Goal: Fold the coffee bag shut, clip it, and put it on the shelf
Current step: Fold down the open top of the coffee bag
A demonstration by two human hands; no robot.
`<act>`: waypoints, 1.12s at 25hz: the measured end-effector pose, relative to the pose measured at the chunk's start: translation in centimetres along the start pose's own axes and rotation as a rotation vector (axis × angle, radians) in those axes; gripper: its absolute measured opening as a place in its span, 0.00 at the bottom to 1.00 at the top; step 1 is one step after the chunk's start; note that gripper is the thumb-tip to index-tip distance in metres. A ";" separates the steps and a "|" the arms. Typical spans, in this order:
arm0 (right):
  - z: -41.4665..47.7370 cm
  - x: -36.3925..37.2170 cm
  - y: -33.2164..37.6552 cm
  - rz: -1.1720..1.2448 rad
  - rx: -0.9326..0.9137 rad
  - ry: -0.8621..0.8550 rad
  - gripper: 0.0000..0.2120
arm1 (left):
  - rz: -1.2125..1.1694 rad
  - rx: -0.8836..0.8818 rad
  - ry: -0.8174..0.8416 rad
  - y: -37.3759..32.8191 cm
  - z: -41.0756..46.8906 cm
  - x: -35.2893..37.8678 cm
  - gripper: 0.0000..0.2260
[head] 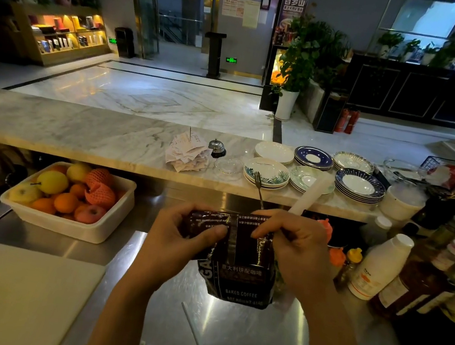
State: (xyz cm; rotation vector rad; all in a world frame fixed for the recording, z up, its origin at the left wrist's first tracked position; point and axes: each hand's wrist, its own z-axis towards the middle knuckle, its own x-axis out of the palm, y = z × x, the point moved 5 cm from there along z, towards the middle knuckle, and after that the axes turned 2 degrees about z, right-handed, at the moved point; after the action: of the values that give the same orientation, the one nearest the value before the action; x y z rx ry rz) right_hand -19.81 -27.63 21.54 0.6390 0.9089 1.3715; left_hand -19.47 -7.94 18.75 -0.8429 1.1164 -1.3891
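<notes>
Both hands (179, 235) (295, 243) grip the folded coffee bag (239, 264) top

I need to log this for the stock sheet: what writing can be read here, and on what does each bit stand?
"BAKED COFFEE": front of the coffee bag, low down.
"大利拼配咖啡": same bag, mid front.
"百岁山": purple poster on the far wall.
Net weight line on the bag: blurred, figure unreadable.
Small print on the folded bag top, the white bottle label and the wall notices: too small to read.

Both forearms come in from 6 o'clock, bare. Left hand (179, 235) is curled with its thumb pressed flat on top, right hand (295, 246) pinching, fingers bent, wrists close together.
</notes>
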 end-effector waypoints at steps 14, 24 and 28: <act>-0.2 2.4 0.1 -0.172 0.095 -0.261 0.06 | 0.054 0.060 -0.177 -1.2 0.3 1.4 0.05; -0.9 3.1 1.4 -0.117 -0.022 -0.398 0.12 | 0.140 0.200 -0.466 -2.8 0.2 2.6 0.06; -0.7 2.7 1.7 -0.129 -0.070 -0.396 0.09 | 0.021 0.181 -0.348 -2.4 0.3 2.5 0.09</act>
State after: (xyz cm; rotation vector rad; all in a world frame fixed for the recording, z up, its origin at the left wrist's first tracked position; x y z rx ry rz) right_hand -21.47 -24.84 22.15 0.7517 0.5715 1.1049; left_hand -20.27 -10.56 20.82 -0.8975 0.7203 -1.2467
